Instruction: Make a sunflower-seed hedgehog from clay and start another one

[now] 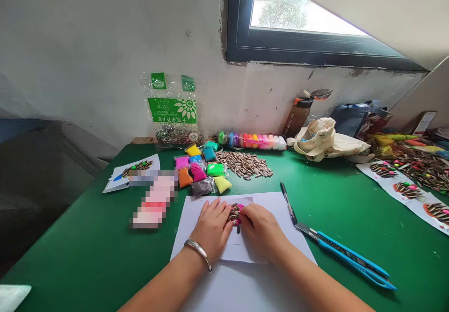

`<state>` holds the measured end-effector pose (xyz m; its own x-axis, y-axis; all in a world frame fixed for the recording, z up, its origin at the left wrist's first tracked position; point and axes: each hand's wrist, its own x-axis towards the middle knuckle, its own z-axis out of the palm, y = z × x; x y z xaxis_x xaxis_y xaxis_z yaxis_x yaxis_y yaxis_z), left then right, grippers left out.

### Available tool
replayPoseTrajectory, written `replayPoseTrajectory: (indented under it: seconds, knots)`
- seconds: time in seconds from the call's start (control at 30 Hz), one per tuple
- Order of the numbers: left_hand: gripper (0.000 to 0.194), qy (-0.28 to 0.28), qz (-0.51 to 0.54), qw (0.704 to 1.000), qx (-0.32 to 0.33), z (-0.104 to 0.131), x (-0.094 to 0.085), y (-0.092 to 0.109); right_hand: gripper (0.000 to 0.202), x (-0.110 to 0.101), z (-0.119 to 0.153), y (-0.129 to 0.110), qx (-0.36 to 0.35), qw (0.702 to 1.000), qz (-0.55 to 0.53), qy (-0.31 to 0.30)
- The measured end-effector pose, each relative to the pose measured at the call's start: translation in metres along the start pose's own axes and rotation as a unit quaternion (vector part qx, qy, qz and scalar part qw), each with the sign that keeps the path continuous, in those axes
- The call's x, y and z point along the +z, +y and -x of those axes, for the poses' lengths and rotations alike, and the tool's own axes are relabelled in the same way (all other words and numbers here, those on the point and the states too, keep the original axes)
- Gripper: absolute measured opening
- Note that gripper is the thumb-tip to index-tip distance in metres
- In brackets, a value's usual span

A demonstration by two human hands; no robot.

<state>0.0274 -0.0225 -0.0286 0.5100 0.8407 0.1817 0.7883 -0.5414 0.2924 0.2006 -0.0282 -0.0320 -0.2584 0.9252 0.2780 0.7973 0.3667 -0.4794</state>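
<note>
Scuffed pale wall (98, 45), dark-framed window (298, 17) with bright daylight, green tabletop (105, 251) below

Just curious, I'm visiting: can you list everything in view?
Table: one, green, centre
Sheets: at least two, white, front
Seed piece: one, brown-and-magenta, on sheets
Packets: about ten, mixed, behind sheets
Loose seeds: many, brown, right of packets
Seed bag: one, green-and-clear, by wall
Wrapped row: one, multicoloured, by wall
Bottle: one, brown, by wall
Bags: two, cream and blue, right of bottle
Pen: one, black, sheets' right edge
Cutter: one, blue, right of pen
Seed pictures: four, brownish, one left, three right
Heap: one, mixed, right edge
Pixelated patch: one, pinkish, left
Unclear object: one, white, lower left
Window: one, dark-framed, upper right
Bracelet: one, silver, left wrist
Left hand, right hand: one each, bare, at seed piece
</note>
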Motion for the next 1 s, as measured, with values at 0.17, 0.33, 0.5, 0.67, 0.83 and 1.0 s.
replayPoseTrajectory:
  seconds: [0.17, 0.33, 0.5, 0.67, 0.83, 1.0]
  knots:
    - [0.037, 0.009, -0.002, 1.000, 0.002, 0.001, 0.001, 0.000, 0.021, -0.001, 0.000, 0.000, 0.004, 1.000, -0.012, -0.011]
    - [0.038, 0.006, -0.006, 1.000, 0.007, 0.000, 0.002, -0.002, 0.018, -0.024, -0.009, 0.020, 0.060, 0.996, -0.065, -0.007]
    - [0.038, 0.012, -0.003, 1.000, 0.013, 0.001, 0.003, -0.004, 0.025, -0.043, -0.041, 0.040, 0.069, 0.992, 0.095, -0.040]
    - [0.038, 0.011, 0.001, 1.000, 0.015, 0.001, 0.003, -0.004, 0.028, -0.028, -0.074, 0.044, 0.053, 0.983, 0.169, -0.042]
    - [0.039, 0.008, 0.004, 1.000, 0.012, 0.001, 0.003, -0.003, 0.024, -0.013, -0.086, 0.043, 0.036, 0.971, 0.230, -0.053]
    - [0.039, 0.012, 0.014, 1.000, 0.011, 0.001, 0.002, -0.003, 0.020, -0.012, -0.090, 0.042, 0.030, 0.964, 0.259, -0.060]
